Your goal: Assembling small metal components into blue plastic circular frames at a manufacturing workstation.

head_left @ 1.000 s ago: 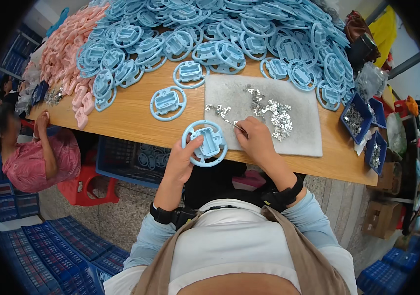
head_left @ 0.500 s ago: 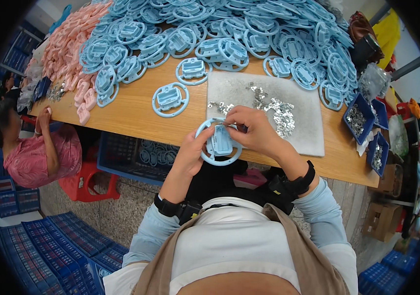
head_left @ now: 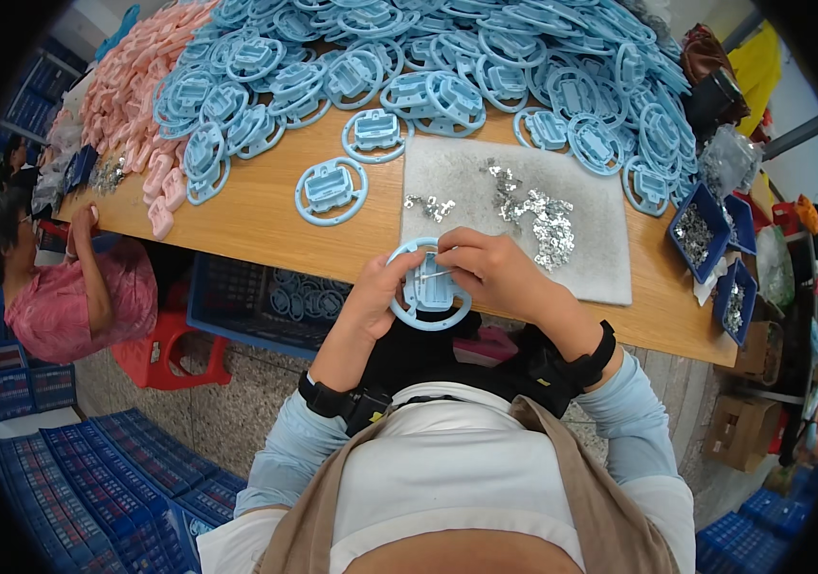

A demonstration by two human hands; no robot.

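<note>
At the table's near edge, my left hand (head_left: pixel 372 295) grips a light-blue plastic steering-wheel-shaped part (head_left: pixel 434 295) by its left side, thumb on top. My right hand (head_left: pixel 497 272) is closed over the part's upper right. Between its fingers is a thin metal tool (head_left: pixel 436 275), seemingly tweezers, lying across the raised box in the part's middle. Just beyond my hands, small silvery metal plates (head_left: pixel 552 228) lie loose on a pale grey mat (head_left: pixel 600 191). Whether one of them sits in the part is too small to tell.
Blue wheel parts (head_left: pixel 352 77) are heaped along the table's far side, with pink parts (head_left: pixel 132 96) at far left. Small blue bins (head_left: pixel 698 230) of metal bits hang at the right edge. A person in pink (head_left: pixel 84 297) sits at left beside a blue crate (head_left: pixel 227 311).
The held wheel part has shifted slightly toward me. My right hand has moved a little nearer, and the tool now slants across the part's middle.
</note>
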